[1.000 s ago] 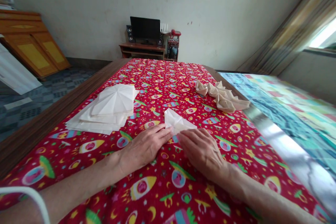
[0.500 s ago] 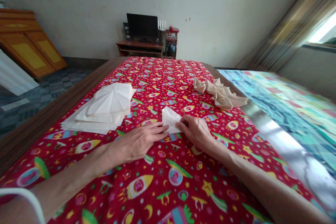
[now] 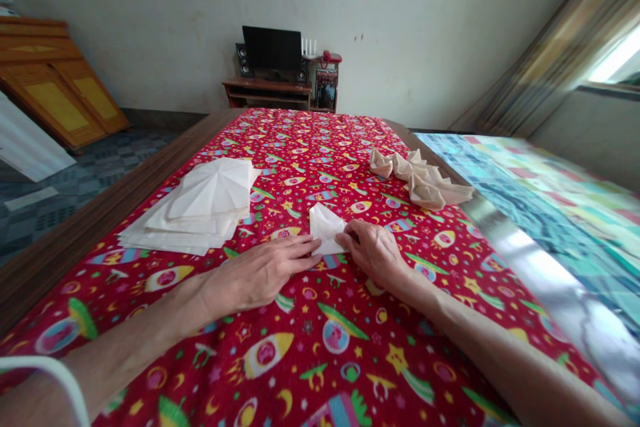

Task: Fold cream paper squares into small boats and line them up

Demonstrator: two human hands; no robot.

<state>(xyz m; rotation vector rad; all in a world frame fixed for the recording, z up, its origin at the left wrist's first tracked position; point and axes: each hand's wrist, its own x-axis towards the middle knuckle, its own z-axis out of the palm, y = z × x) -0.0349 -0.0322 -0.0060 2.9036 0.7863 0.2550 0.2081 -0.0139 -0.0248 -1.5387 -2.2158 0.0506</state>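
A small sheet of folded white paper (image 3: 327, 221) lies on the red patterned cloth in front of me. Along its lower left corner rest the fingertips of my left hand (image 3: 280, 265), stretched out nearly flat. My right hand (image 3: 373, 247) has its thumb and fingers pinched together on the paper's right edge. Creases run across the sheet; its right corner is hidden behind my right fingers. To the left lies a stack of creased white papers (image 3: 213, 190). Folded paper pieces (image 3: 425, 183) with pointed tips stand in a cluster at the right.
The red cloth (image 3: 310, 320) covers a long table with a brown wooden edge (image 3: 165, 157). Against the far wall stands a desk with a monitor (image 3: 273, 48). A bed with a blue checked cover (image 3: 540, 213) is on the right. A white curved cord (image 3: 55, 367) shows at lower left.
Hardly anything differs: both hands stay at the same spots on the paper. The whole view has shifted very slightly.
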